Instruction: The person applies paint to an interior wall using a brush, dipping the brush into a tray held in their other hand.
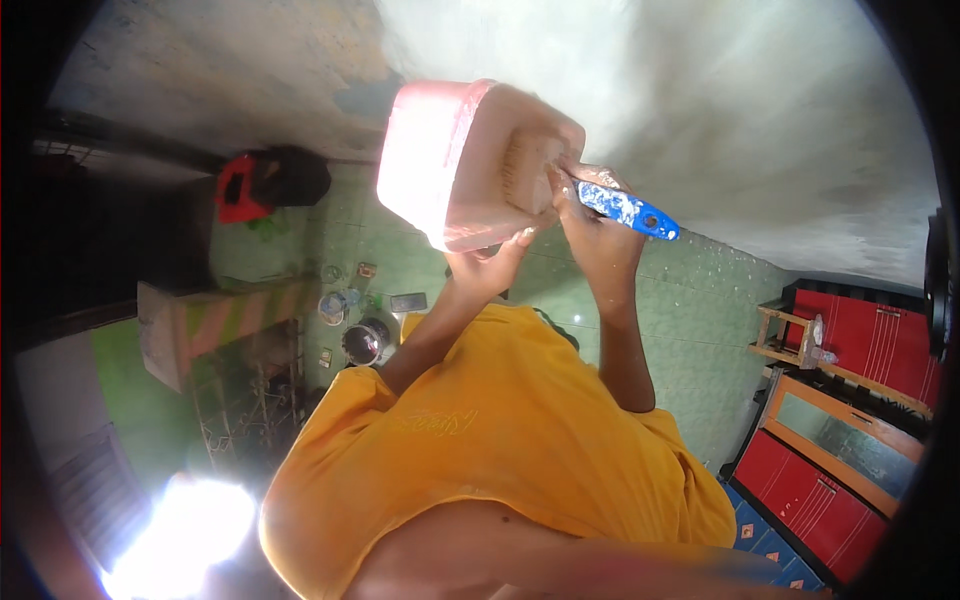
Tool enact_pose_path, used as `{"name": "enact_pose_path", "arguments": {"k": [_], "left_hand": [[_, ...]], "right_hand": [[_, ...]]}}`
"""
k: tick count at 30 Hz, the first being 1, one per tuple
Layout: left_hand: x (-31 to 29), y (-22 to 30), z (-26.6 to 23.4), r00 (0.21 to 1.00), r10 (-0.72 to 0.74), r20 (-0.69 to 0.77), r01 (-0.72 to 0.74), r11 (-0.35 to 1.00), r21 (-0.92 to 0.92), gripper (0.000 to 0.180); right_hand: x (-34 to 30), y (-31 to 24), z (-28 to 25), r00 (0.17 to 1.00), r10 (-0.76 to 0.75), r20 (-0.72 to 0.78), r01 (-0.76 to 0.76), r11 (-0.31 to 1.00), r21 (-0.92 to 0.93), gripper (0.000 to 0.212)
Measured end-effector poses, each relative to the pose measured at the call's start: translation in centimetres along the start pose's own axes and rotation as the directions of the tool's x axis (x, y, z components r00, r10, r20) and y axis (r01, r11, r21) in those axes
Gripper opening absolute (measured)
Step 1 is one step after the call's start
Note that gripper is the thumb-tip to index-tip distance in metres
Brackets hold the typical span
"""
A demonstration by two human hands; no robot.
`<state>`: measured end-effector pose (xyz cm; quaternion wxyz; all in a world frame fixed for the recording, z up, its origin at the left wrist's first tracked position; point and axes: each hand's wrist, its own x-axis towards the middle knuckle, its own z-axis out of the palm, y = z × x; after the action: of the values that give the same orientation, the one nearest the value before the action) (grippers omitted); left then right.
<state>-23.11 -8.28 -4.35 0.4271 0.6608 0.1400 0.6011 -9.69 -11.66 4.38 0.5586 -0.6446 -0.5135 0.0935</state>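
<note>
My left hand (495, 265) supports a pink plastic tub (418, 165) from beneath, its thumb along the near rim. The tub is tipped so that its inside faces the right. In my right hand (600, 222) is a paintbrush (628, 209) with a blue handle spattered white. The fingers close around the base of the handle, and the pale brown bristles lie inside the tub. Whitish smears show on the fingers. How much paint the tub holds I cannot tell.
A patchy grey and white wall (700, 90) rises just beyond the tub. On the green tiled floor (690, 320) stand a dark round pot (366, 342) and several small items. Red cabinets (860, 330) and a wooden frame (784, 338) are at the right.
</note>
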Motion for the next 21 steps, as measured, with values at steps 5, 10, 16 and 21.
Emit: {"name": "enact_pose_path", "arguments": {"k": [5, 10, 16, 21], "left_hand": [[-0.5, -0.3, 0.4, 1.000, 0.002, -0.024, 0.000, 0.996, 0.090, 0.071], [-0.6, -0.5, -0.5, 0.991, -0.125, 0.036, 0.116, 0.974, 0.196, 0.073], [0.3, 0.4, -0.4, 0.988, -0.027, -0.153, 0.043, 0.994, 0.100, 0.082], [2.0, 3.6, -0.3, 0.903, -0.181, -0.390, 0.164, 0.983, -0.078, 0.089]], "right_hand": [[-1.0, 0.9, -0.1, 0.961, 0.256, -0.101, -0.220, 0.936, 0.276, 0.013], [0.1, 1.1, 0.8, 0.981, 0.192, -0.034, -0.182, 0.963, 0.197, 0.013], [0.7, -0.6, 1.7, 0.994, 0.106, -0.002, -0.104, 0.983, 0.153, 0.011], [2.2, -3.8, 2.1, 0.992, 0.094, -0.082, -0.070, 0.965, 0.253, 0.010]]}}
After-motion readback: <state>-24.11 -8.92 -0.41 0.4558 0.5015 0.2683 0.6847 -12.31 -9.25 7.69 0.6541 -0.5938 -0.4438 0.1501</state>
